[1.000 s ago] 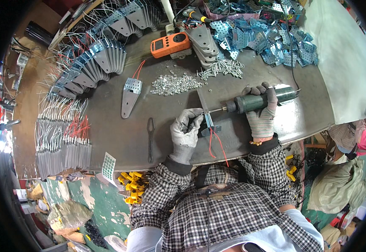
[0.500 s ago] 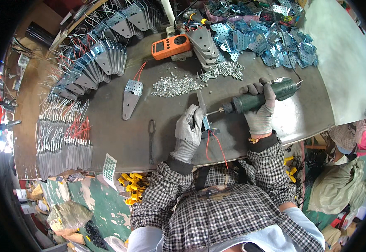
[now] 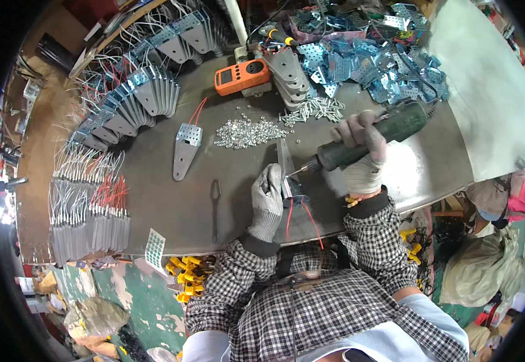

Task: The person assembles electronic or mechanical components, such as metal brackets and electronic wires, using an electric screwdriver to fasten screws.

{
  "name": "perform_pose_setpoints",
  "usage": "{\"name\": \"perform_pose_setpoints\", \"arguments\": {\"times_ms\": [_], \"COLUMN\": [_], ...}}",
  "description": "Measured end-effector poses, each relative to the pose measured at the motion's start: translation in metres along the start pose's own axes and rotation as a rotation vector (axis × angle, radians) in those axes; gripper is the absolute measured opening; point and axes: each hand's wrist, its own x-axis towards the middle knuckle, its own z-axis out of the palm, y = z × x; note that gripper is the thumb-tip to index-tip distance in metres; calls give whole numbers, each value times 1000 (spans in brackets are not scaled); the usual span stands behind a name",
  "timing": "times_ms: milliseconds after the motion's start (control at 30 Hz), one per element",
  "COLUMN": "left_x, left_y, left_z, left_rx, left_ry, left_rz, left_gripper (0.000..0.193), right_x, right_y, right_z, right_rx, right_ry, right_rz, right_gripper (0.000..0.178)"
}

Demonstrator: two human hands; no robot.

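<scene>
Metal plate [image 3: 284, 158] is standing close to the middle of the table's [image 3: 175, 211] near edge, and its long axis is running from that edge toward the far one, with red wires [image 3: 312, 223] trailing nearer us. Our left hand [image 3: 267, 190] is lying nearer, its fingers pressing together and gripping the plate's left side; we cannot tell whether anything small is hiding between them. From the right, our right hand [image 3: 362, 145] is wrapping around a green power screwdriver [image 3: 336, 155], its bit pointing leftward and nearward at the plate.
</scene>
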Motion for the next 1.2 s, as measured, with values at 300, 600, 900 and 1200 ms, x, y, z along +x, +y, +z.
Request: {"name": "perform_pose_setpoints", "arguments": {"times_ms": [300, 600, 900, 1200], "left_x": [19, 84, 99, 111], "left_y": [62, 67, 94, 28], "left_z": [-49, -44, -117, -205], "left_rx": [1024, 1615, 1166, 1186], "left_ry": [-651, -1079, 203, 365], "left_rz": [802, 1358, 719, 324], "left_gripper": [45, 67, 68, 77], "right_x": [5, 31, 10, 3], "right_y": [-59, -177, -120, 2], "right_z": [5, -129, -107, -59], "right_rx": [-476, -2207, -2339, -1997], "right_ry": [57, 377, 247, -115], "right_rz": [132, -31, -476, -439], "right_gripper": [53, 41, 44, 38]}}
